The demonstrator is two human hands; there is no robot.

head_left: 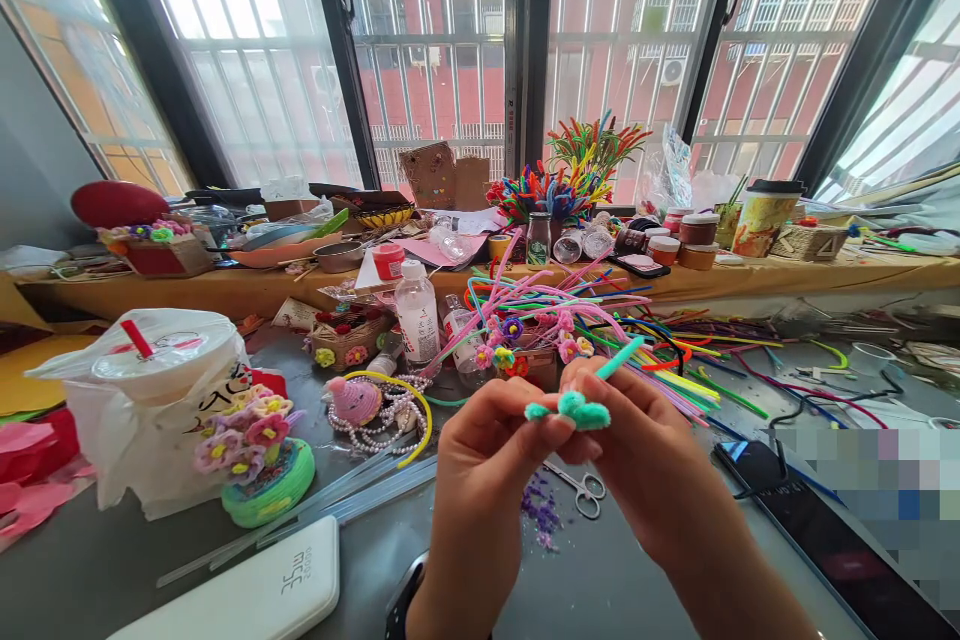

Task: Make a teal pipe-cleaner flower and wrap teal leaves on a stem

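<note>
Both hands are raised above the table and meet at a teal pipe cleaner [583, 407]. My left hand [491, 445] pinches its curled end between thumb and fingers. My right hand [637, 440] grips the same pipe cleaner from the right, and the straight tail sticks up past its fingers. Small scissors [581, 488] lie on the grey table [585, 570] just under the hands, beside purple scraps [541, 510].
A heap of coloured pipe cleaners [600, 320] spreads behind the hands. At left stand a bagged drink cup [150, 390], a green flower basket [259, 460] and a white power bank [255, 590]. A dark phone [817, 530] lies at right. Bottles [417, 315] and jars line the cluttered sill.
</note>
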